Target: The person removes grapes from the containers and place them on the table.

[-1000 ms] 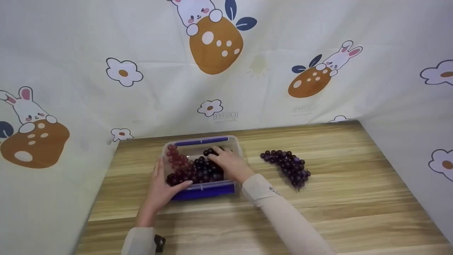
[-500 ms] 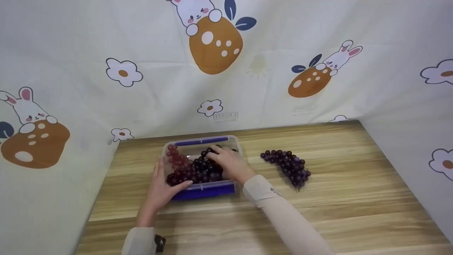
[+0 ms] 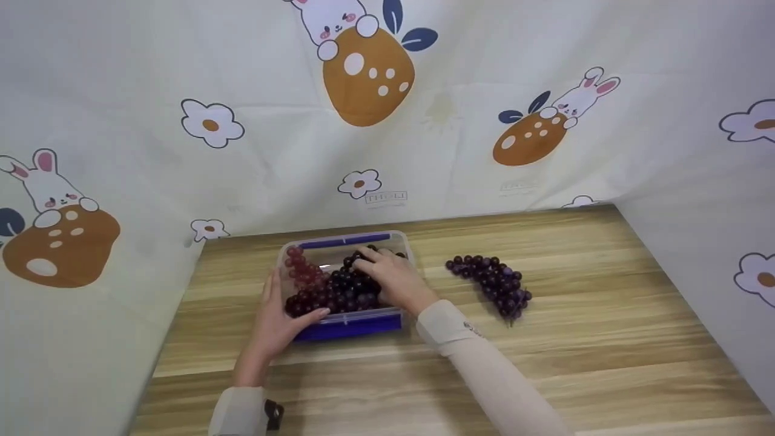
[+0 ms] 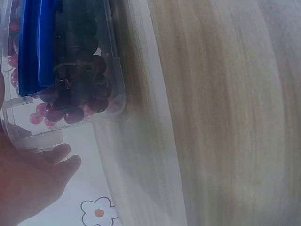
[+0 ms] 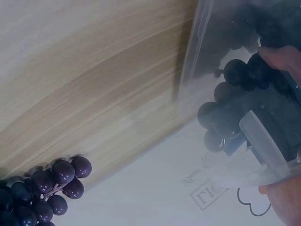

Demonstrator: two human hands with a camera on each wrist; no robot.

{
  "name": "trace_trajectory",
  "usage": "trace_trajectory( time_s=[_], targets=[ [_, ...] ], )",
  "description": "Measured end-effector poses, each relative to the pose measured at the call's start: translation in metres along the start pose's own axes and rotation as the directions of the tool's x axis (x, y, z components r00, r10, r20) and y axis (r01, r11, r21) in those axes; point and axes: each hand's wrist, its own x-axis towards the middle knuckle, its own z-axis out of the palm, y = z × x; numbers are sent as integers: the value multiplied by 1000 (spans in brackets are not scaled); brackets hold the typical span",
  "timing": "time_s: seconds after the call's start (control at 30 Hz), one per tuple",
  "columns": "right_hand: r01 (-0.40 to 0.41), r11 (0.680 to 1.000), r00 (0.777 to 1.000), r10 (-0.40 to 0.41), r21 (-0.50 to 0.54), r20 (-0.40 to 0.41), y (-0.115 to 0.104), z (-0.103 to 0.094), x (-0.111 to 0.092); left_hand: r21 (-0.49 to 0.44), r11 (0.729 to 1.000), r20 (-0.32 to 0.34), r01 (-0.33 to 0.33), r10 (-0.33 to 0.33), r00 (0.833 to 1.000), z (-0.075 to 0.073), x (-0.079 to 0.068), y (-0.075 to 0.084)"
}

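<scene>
Head view: clear box [image 3: 370, 314], blue-clipped, on desk [image 3: 581, 339]; contents, red grapes [image 3: 304, 274] and dark grapes [image 3: 346, 283]. Left grip [image 3: 275, 322] clasping box's left end. Right grip [image 3: 396, 281] upon dark grapes inside; whether clenched, cannot tell. Purple bunch [image 3: 499, 284] on desk, right of box.

Left hand [image 3: 273, 318], right hand [image 3: 396, 281] apart

Your right hand [image 3: 396, 283] hides part of the dark grapes [image 3: 344, 282]; its grip, you can't tell. Left wrist view crops the container [image 4: 119, 80] at top; right wrist view cuts the loose bunch [image 5: 42, 181]. Cuff print [image 3: 472, 329] unreadable.
</scene>
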Motion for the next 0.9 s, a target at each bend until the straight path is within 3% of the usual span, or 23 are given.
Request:
trace_trajectory(
  time_s=[0.5,0.9],
  targets=[
    [13,998,999,-11,62,-32,1,-1,-4,1,1000,1,2,-2,1000,0,-1,1],
    [72,994,986,-58,86,-159,3,1,-5,2,1000,11,0,0,1000,-1,1,1]
  ],
)
